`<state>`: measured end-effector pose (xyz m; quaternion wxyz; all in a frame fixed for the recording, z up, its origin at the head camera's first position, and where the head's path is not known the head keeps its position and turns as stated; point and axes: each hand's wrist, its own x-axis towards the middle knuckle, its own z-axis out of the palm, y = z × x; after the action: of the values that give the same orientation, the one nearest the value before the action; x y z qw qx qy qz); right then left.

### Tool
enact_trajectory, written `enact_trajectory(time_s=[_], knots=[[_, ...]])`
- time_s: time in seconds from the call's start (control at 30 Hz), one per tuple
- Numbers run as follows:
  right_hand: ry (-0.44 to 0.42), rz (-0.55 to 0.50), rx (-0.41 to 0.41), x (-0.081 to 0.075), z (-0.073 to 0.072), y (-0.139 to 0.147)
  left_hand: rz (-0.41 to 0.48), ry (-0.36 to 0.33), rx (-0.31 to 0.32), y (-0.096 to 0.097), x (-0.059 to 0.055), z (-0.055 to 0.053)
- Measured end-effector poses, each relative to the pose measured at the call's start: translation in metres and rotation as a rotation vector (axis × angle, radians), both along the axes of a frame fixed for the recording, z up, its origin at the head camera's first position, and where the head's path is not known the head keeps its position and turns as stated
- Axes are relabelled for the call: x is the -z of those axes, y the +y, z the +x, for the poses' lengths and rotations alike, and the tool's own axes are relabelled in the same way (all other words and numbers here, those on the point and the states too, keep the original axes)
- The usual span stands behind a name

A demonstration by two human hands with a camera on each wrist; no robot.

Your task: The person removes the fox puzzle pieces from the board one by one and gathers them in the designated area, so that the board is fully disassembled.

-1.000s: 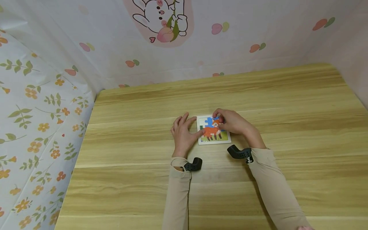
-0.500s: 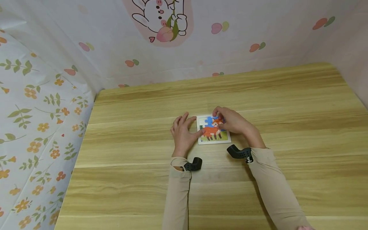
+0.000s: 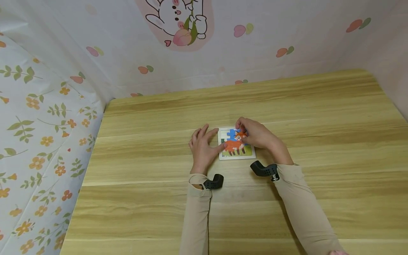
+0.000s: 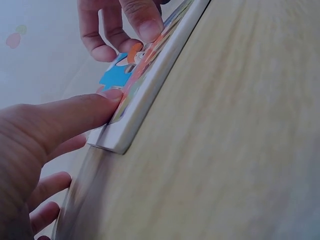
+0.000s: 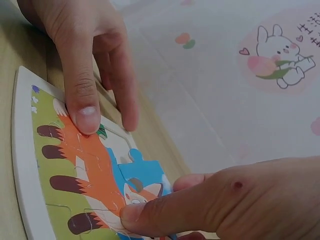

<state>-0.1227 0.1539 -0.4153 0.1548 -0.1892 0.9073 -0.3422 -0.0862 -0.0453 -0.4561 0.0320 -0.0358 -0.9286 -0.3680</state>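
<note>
A small jigsaw puzzle of an orange fox [image 3: 234,146] lies in its white frame [image 3: 237,158] on the table. My left hand [image 3: 204,150] rests at the frame's left side, thumb pressing on the fox's rear and the other fingers spread beyond the edge. With curled fingers, my right hand [image 3: 259,135] pinches a puzzle piece at the upper right, by the fox's head; the fingers partly cover it. A blue piece with a knob [image 5: 145,172] shows beside the right thumb in the right wrist view. Pale bare backing [image 5: 116,140] shows in the upper left corner.
The wood-grain table [image 3: 143,159] spreads around the puzzle. Behind it hangs a white curtain [image 3: 223,53] with a rabbit and fruit print; a flowered cloth [image 3: 47,159] hangs at the left. Black wrist mounts [image 3: 215,181] sit on both forearms.
Both hands stay almost in place on the puzzle. The right fingers shift very slightly at the upper right; the head view drifts a little.
</note>
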Motion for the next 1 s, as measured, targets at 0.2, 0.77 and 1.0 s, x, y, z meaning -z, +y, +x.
enact_trajectory(time_s=[0.2,0.77,1.0], knots=[[0.001,0.003,-0.002,-0.0011,-0.0002,-0.0001,-0.010,-0.009,0.009,-0.0009,0.0003,0.0000],[0.045,0.030,0.011,-0.0007,-0.0019,0.0014,-0.005,-0.027,0.012,0.0001,-0.0014,-0.0008],[0.049,0.025,0.024,0.0019,-0.0032,0.0004,-0.017,-0.016,0.014,-0.0004,-0.0002,-0.0010]])
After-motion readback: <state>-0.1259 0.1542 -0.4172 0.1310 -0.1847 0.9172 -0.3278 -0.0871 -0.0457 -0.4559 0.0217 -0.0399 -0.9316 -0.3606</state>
